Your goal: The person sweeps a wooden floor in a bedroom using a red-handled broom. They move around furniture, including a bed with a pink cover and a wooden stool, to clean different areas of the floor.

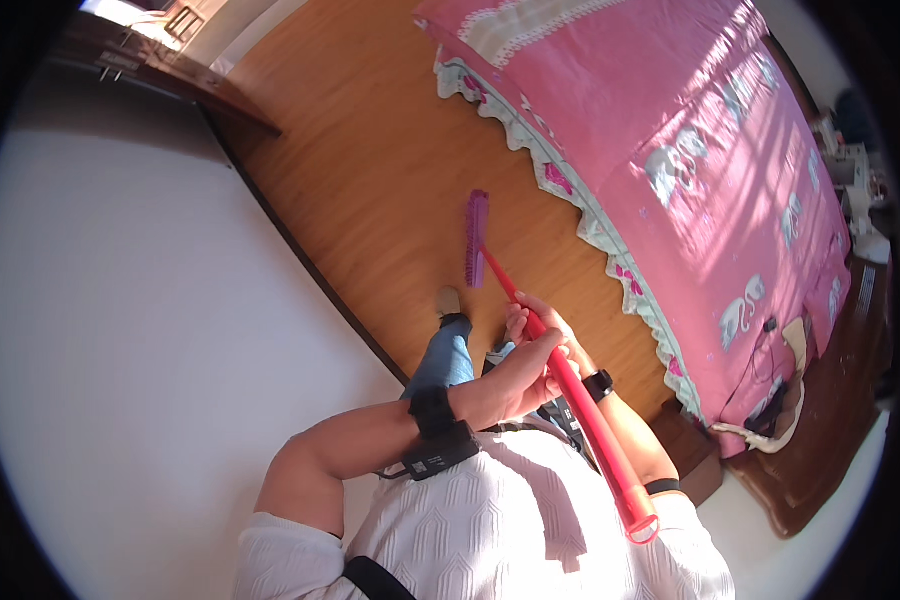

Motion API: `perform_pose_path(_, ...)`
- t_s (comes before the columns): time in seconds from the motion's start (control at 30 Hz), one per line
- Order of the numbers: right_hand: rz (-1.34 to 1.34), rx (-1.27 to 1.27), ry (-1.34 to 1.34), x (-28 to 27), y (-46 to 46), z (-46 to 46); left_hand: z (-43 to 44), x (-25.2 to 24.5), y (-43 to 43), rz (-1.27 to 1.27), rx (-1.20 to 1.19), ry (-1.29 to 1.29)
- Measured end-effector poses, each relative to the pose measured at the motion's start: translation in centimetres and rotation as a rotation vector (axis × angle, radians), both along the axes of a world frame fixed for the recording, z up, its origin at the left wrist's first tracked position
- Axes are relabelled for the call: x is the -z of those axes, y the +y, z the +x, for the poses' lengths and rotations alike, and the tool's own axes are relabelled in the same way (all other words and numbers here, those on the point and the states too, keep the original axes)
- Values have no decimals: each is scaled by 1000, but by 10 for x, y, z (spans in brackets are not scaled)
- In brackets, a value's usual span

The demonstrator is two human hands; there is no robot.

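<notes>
I hold a broom by its red handle, which slants from near my chest down towards the floor. My left hand is closed around the middle of the handle. Further down the handle, my right hand grips it too. The purple broom head has short bristles along its left side and is over the wooden floor, ahead of my feet. Whether the bristles touch the floor, I cannot tell.
A bed with a pink swan-patterned cover and ruffled edge stands on the right. A white wall with dark skirting runs along the left. Dark wooden furniture juts out at upper left. A cable and a pale strap-like item lie at the bed's near corner.
</notes>
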State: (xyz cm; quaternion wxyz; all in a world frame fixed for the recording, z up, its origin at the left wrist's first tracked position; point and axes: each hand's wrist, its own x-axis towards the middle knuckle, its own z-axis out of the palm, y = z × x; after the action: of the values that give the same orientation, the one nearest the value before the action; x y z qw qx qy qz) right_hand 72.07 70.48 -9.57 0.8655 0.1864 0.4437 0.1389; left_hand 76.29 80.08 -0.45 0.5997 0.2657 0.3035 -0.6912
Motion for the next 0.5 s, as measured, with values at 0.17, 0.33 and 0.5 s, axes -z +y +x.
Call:
perform_pose_path(0.17, -149, 298, 124, 58, -9, -131, -56, -4, -18, -32, 646, -253)
perform_pose_path(0.33, -303, 675, 460, 104, -36, -248, -108, 2, -49, -612, 992, -1338)
perform_pose_path(0.5, -484, 752, 648, 147, -79, -364, -197, 39, -98, -1028, 762, -1410)
